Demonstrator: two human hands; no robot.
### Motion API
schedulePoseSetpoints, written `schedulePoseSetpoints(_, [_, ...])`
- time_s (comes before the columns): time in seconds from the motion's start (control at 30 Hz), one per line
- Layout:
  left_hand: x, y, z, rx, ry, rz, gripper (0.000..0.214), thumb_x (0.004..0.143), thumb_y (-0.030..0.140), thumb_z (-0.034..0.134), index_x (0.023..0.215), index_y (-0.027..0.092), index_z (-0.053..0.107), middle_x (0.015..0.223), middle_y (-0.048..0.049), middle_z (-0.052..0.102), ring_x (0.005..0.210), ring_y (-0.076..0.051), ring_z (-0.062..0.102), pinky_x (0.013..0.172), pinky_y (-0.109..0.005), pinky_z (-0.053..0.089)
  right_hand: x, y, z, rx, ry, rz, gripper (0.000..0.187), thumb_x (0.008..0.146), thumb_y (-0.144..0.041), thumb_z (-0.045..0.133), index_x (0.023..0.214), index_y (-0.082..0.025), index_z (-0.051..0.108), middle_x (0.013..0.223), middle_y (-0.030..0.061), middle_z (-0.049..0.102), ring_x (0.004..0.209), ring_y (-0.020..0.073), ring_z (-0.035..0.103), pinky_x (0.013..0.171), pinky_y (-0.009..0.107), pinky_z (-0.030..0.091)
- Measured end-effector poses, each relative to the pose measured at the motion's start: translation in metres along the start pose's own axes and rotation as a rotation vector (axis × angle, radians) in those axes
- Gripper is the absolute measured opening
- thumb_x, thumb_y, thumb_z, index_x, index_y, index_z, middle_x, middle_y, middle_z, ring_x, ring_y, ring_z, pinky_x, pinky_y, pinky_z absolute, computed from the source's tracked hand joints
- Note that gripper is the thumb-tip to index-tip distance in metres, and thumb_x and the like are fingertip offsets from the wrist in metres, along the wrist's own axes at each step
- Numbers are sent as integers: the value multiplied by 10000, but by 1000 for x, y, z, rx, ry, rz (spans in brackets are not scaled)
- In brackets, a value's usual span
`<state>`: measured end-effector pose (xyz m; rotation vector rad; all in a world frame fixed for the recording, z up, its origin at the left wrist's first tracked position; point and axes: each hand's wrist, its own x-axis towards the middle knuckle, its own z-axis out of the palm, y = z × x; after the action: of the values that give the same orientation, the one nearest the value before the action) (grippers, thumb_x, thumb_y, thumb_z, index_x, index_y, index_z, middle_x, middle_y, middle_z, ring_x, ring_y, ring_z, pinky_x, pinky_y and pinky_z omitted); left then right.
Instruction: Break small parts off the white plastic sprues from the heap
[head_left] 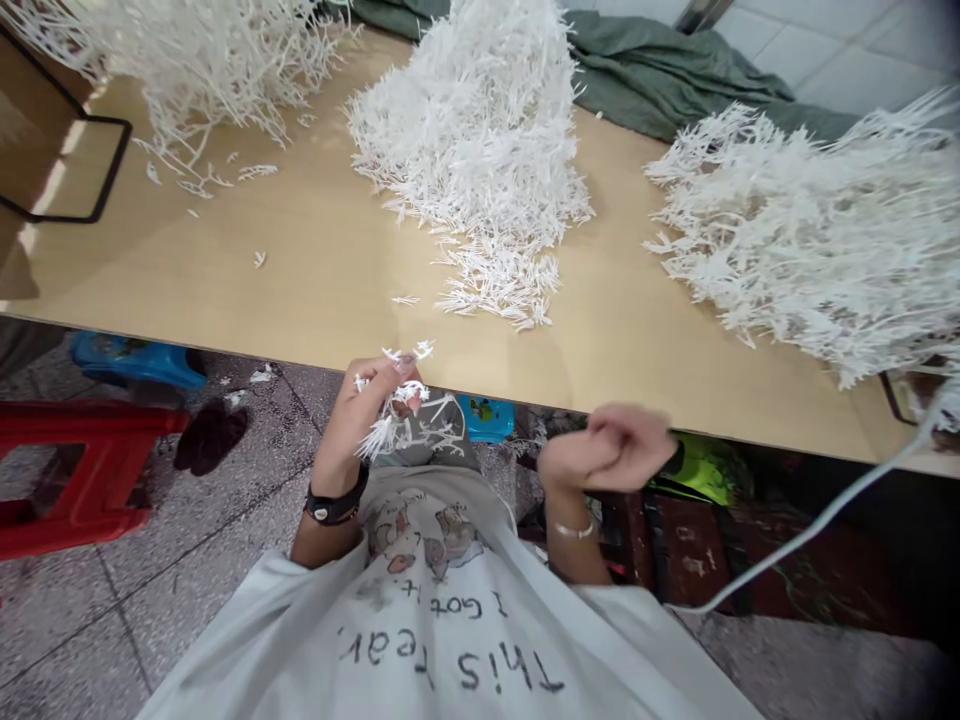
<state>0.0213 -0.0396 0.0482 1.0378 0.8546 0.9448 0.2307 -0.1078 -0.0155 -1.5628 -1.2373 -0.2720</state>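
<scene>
My left hand point(367, 410) pinches a small bunch of white branched plastic sprigs point(405, 425) just below the front edge of a light wooden table point(322, 260). My right hand point(611, 450) is slightly blurred and curled into a fist, with nothing visible in it. It sits below the table edge, apart from the left hand. Three heaps of similar white sprigs lie on the tabletop: a central heap point(472, 130), a larger one at right point(802, 240) and another at upper left point(202, 60). A white cord point(817, 525) runs down past the table's right corner.
A red plastic stool point(82, 470) and a blue object point(135, 360) stand on the speckled floor at left, near a dark cloth point(210, 435). A grey-green fabric point(645, 70) lies behind the table. A bright green item point(697, 470) sits below the table edge at right.
</scene>
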Motion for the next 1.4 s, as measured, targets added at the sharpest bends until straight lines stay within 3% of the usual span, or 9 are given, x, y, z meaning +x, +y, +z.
schedulePoseSetpoints(0.03, [1, 0, -2, -5, -3, -9, 437, 829, 447, 622, 503, 163, 568, 439, 27, 473, 360, -63, 372, 354, -207, 235, -27, 2, -1, 14, -66, 0, 593, 983, -296, 11, 1170, -183, 562, 873, 116, 557, 890, 277, 583, 743, 457, 477])
schedulePoseSetpoints(0.1, [3, -1, -6, -20, -11, -19, 418, 819, 428, 633, 503, 163, 568, 441, 28, 471, 369, -66, 388, 361, -203, 247, -77, 8, -1, 52, -283, 6, 362, 982, -332, 301, 1045, -193, 629, 814, 83, 589, 793, 236, 600, 680, 386, 502])
schedulePoseSetpoints(0.2, [5, -3, -10, -50, -1, -24, 388, 812, 410, 636, 518, 163, 580, 452, 29, 483, 382, -70, 402, 371, -201, 262, -126, 15, 6, 102, -620, 25, 211, 889, -360, 568, 948, -201, 692, 869, 72, 661, 815, 205, 628, 703, 329, 527])
schedulePoseSetpoints(0.3, [6, -5, -10, -34, 9, -8, 381, 820, 403, 629, 527, 162, 594, 454, 29, 496, 380, -66, 403, 376, -199, 261, -146, 24, 19, 132, -855, 71, 233, 846, -415, 635, 822, -205, 733, 837, 64, 685, 797, 197, 636, 712, 314, 518])
schedulePoseSetpoints(0.43, [7, -6, -9, 13, 9, 25, 395, 825, 399, 628, 513, 157, 604, 456, 23, 521, 392, -62, 419, 392, -193, 277, -150, 34, 32, 181, -1004, 172, 292, 865, -407, 612, 695, -203, 732, 737, 46, 681, 726, 180, 632, 681, 298, 486])
schedulePoseSetpoints(0.53, [7, -6, -9, 37, 22, 47, 399, 831, 391, 621, 506, 160, 603, 451, 23, 526, 392, -63, 423, 397, -195, 286, -151, 38, 33, 240, -1037, 256, 264, 860, -368, 622, 685, -201, 728, 720, 34, 684, 702, 158, 632, 667, 273, 473])
schedulePoseSetpoints(0.8, [5, -7, -13, 34, 32, 0, 354, 842, 369, 600, 551, 169, 613, 458, 27, 527, 385, -78, 439, 376, -200, 303, -159, 39, 27, 293, -952, 505, 273, 870, -347, 600, 712, -134, 662, 683, 11, 645, 638, 111, 598, 596, 245, 474])
schedulePoseSetpoints(1.03, [4, -5, -15, 61, -13, 14, 371, 847, 367, 608, 539, 159, 617, 472, 18, 536, 396, -66, 437, 388, -192, 297, -152, 27, 23, 296, -960, 545, 76, 720, -219, 673, 688, -186, 734, 678, 29, 681, 608, 135, 600, 553, 234, 448])
schedulePoseSetpoints(1.4, [2, -4, -16, 96, -6, -5, 382, 842, 413, 609, 549, 169, 624, 485, 15, 547, 408, -80, 441, 393, -207, 287, -153, 17, 6, 198, -836, 626, 196, 771, -258, 547, 759, -170, 722, 774, 89, 735, 683, 200, 662, 605, 294, 503])
